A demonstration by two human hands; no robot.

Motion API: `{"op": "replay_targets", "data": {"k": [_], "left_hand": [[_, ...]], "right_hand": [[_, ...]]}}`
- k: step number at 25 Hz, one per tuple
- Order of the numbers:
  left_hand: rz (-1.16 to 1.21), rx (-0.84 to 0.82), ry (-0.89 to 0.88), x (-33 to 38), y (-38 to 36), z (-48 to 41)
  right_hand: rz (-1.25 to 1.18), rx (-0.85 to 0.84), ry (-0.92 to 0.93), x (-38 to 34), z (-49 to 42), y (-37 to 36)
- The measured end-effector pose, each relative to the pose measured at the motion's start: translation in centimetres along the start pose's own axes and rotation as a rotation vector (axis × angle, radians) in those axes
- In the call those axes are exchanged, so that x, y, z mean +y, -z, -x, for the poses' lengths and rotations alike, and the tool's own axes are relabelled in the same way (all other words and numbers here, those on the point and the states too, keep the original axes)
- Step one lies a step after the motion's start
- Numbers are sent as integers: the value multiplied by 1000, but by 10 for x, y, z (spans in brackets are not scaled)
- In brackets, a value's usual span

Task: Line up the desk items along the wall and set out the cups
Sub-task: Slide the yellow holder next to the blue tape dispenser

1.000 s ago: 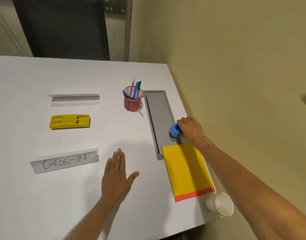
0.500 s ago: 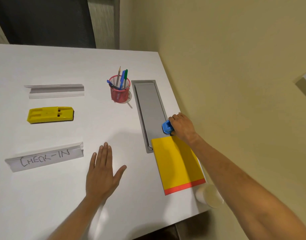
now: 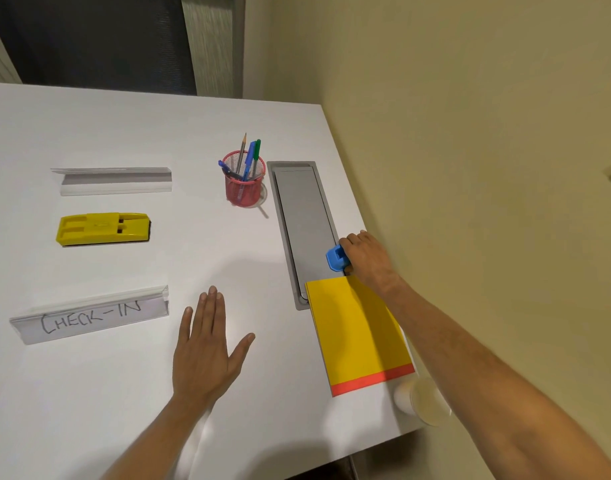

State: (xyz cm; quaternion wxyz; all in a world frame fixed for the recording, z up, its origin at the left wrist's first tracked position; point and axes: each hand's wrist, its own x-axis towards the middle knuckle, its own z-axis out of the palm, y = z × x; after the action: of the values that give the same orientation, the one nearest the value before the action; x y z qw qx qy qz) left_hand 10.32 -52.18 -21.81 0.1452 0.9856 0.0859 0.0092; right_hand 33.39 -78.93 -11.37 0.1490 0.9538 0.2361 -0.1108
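Pen cup (image 3: 244, 180) left of cable hatch (image 3: 302, 216) (notepad (image 3: 357, 332) nearer, overlapping).

Single head-worn wide-angle view, looking forward and steeply down onto the white desk (image 3: 131, 393) from close above its near edge. The wall (image 3: 470, 168) runs along the right of frame, and both forearms enter from the bottom edge. No second view shares the scene.

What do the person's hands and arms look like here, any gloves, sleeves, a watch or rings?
Both are bare. The left hand and right hand wear no gloves, and no rings or watch show. Both forearms are uncovered to the frame edge, with no sleeve, band or marking in view.
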Motion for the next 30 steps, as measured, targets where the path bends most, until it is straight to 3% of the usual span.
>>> {"op": "replay_targets", "data": {"k": [7, 12, 16, 26, 30], "left_hand": [[6, 10, -2, -1, -1, 0], [23, -1, -5, -2, -2, -1], [49, -24, 13, -1, 0, -3], [115, -102, 47, 0, 4, -6], [207, -80, 91, -3, 2, -6]], "right_hand": [[-64, -11, -29, -26, -7, 38], [-361, 169, 168, -117, -37, 98], [-479, 192, 310, -191, -69, 116], [-469, 98, 491, -320, -136, 116], [-422, 152, 520, -353, -152, 109]]}}
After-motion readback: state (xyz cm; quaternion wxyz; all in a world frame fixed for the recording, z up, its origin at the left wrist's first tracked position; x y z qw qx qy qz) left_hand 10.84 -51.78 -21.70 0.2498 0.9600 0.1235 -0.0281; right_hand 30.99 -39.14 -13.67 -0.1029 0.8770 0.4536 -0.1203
